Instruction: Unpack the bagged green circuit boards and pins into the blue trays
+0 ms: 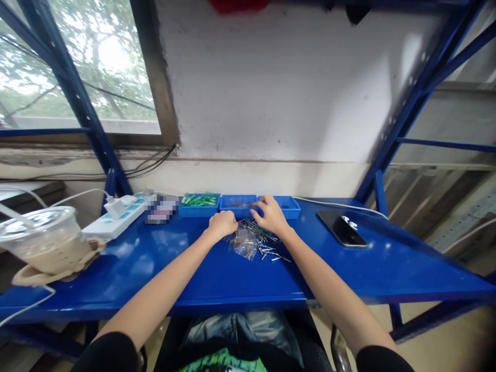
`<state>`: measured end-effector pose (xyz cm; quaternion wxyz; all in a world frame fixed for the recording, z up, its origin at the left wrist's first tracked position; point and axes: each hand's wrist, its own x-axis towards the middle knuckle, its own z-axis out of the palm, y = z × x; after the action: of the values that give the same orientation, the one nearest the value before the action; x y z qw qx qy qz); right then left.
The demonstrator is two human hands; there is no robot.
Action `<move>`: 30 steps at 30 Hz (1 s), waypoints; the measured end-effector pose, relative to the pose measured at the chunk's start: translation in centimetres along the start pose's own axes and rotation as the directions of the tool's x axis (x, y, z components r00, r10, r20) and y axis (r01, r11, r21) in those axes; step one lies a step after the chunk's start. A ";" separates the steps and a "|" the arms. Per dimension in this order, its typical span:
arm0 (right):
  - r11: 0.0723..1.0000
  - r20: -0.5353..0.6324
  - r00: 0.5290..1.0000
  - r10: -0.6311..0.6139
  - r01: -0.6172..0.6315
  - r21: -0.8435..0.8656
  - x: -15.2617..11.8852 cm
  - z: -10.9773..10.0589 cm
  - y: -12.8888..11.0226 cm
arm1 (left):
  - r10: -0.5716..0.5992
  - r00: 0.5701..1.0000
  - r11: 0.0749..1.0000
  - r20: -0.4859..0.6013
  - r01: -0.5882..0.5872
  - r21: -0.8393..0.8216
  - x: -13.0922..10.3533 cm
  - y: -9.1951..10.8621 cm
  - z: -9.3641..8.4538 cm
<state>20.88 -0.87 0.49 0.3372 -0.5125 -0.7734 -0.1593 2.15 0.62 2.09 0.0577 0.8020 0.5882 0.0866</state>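
Observation:
On the blue table, a loose pile of thin metal pieces (pixel 267 250) lies beside a clear plastic bag (pixel 246 245) with small brass-coloured parts. My left hand (pixel 222 224) is closed at the left edge of the pile; what its fingers hold, if anything, is too small to name. Over the far side of the pile is my right hand (pixel 270 214), its fingers apart and bent near the front of the bins; nothing shows between them. Behind the hands stand a middle blue bin (pixel 228 208) with a few small pieces, a right blue bin (pixel 292 211) and a left bin (pixel 200 211) of green pieces.
A lidded drink cup (pixel 54 248) in a carton holder stands at the left, near a white power strip (pixel 116 217) with a charger. A black phone (pixel 341 230) with white earbuds on it lies at the right. A white cable (pixel 341 205) runs behind it.

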 end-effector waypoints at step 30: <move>0.914 -0.070 0.926 0.371 -0.378 -0.151 0.6 -1.8 0.9 | 0.461 0.854 0.567 -0.241 -0.492 -0.661 -10.4 2.6 -3.8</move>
<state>22.16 -1.17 2.08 0.3342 -0.6734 -0.6387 -0.1640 0.76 -10.12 5.63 0.3201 0.8442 0.2729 0.3321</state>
